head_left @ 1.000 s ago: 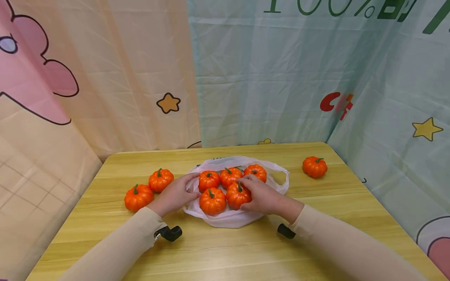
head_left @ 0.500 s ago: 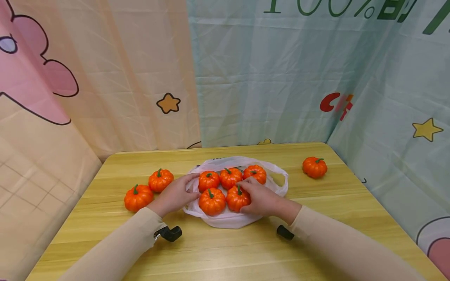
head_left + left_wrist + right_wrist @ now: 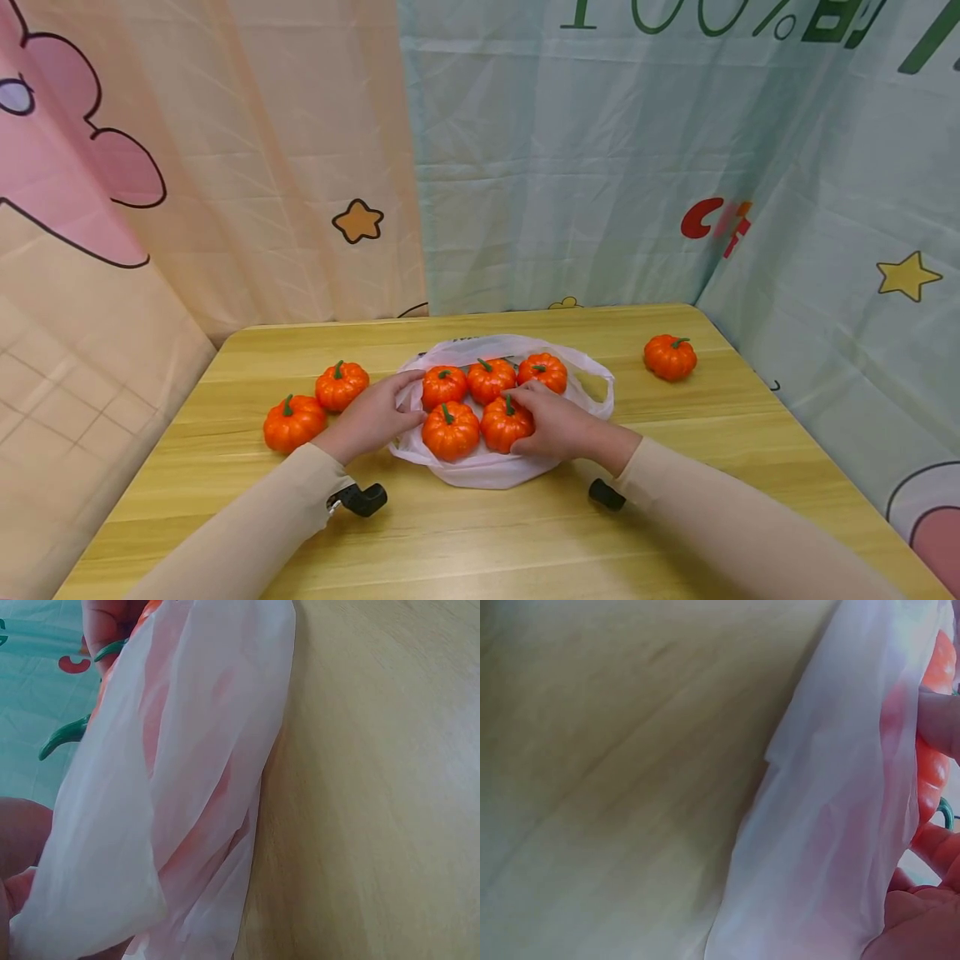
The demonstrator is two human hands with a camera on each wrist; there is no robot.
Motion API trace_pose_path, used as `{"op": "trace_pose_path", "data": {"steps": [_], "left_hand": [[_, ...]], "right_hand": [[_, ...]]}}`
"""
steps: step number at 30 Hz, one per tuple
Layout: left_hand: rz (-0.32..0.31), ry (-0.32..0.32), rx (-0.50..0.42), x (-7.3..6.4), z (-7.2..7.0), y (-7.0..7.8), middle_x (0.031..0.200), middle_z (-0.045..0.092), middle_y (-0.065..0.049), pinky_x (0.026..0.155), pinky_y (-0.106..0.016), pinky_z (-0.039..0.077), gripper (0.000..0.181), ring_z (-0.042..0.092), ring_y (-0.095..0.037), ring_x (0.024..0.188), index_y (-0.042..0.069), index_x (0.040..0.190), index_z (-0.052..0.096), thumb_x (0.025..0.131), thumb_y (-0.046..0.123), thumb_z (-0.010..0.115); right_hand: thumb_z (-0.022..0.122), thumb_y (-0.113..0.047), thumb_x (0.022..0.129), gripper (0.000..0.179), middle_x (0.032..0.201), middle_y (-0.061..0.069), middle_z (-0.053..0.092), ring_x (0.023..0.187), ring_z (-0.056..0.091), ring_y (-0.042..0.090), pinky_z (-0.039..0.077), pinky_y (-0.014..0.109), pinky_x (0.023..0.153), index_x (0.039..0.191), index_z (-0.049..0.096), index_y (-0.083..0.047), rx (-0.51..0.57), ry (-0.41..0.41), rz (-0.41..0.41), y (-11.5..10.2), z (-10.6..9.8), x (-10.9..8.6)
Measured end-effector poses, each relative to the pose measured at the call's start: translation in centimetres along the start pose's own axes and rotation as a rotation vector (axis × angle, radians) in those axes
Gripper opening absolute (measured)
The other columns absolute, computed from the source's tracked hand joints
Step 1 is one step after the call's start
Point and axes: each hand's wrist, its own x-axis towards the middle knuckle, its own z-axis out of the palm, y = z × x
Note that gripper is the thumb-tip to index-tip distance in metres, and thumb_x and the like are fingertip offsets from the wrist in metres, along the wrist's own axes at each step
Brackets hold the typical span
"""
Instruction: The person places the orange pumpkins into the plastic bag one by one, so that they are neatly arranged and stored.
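A thin white plastic bag point(image 3: 480, 475) lies spread and open on the table, with several small orange toy pumpkins inside. My right hand point(image 3: 558, 422) grips the front right pumpkin point(image 3: 504, 427), thumb on the near side and fingers over the far side. To its left sits another pumpkin point(image 3: 450, 432). At the bag's left rim my left hand point(image 3: 375, 414) holds the plastic between thumb and fingers. In the left wrist view the bag's wall point(image 3: 202, 750) covers most of the pumpkins, leaving green stems showing. The right wrist view has my right thumb point(image 3: 939, 720) on orange skin.
Two pumpkins, one nearer point(image 3: 294, 423) and one farther point(image 3: 341, 386), stand on the table left of my left hand. A single pumpkin point(image 3: 670, 357) sits at the back right. Printed curtains point(image 3: 562, 183) hang behind the wooden table point(image 3: 465, 542).
My right hand has come down slightly with the pumpkin it grips. The left hand stays at the bag's left rim, and the other pumpkins have not visibly moved.
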Motion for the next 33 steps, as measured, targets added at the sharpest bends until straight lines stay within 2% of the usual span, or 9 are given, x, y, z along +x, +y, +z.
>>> {"op": "trace_pose_path", "data": {"steps": [14, 22, 33], "left_hand": [[0.004, -0.001, 0.002, -0.08, -0.09, 0.03, 0.141, 0.061, -0.014, 0.052, -0.024, 0.044, 0.068, 0.041, -0.014, 0.051, 0.025, 0.158, 0.049, 0.095, 0.025, 0.077], [0.006, 0.000, 0.000, 0.00, -0.10, 0.05, 0.148, 0.058, -0.015, 0.052, -0.024, 0.045, 0.069, 0.044, -0.016, 0.055, 0.024, 0.158, 0.050, 0.095, 0.025, 0.078], [0.009, -0.009, -0.009, -0.08, -0.08, -0.03, 0.147, 0.058, -0.014, 0.051, -0.024, 0.045, 0.069, 0.041, -0.015, 0.051, 0.023, 0.158, 0.049, 0.095, 0.026, 0.078]], "right_hand": [[0.088, -0.026, 0.087, 0.079, 0.153, 0.013, 0.050, 0.134, 0.055, 0.030, 0.043, 0.051, 0.120, 0.154, 0.051, -0.011, 0.011, -0.002, 0.024, -0.24, -0.14, -0.07], [0.089, -0.026, 0.086, 0.087, 0.157, 0.012, 0.050, 0.139, 0.053, 0.031, 0.043, 0.053, 0.120, 0.159, 0.043, -0.013, 0.031, 0.007, 0.059, -0.36, 0.00, -0.23], [0.087, -0.024, 0.087, 0.084, 0.154, 0.014, 0.052, 0.138, 0.054, 0.031, 0.043, 0.050, 0.121, 0.157, 0.044, -0.007, 0.018, 0.020, -0.022, -0.31, 0.11, -0.57]]}}
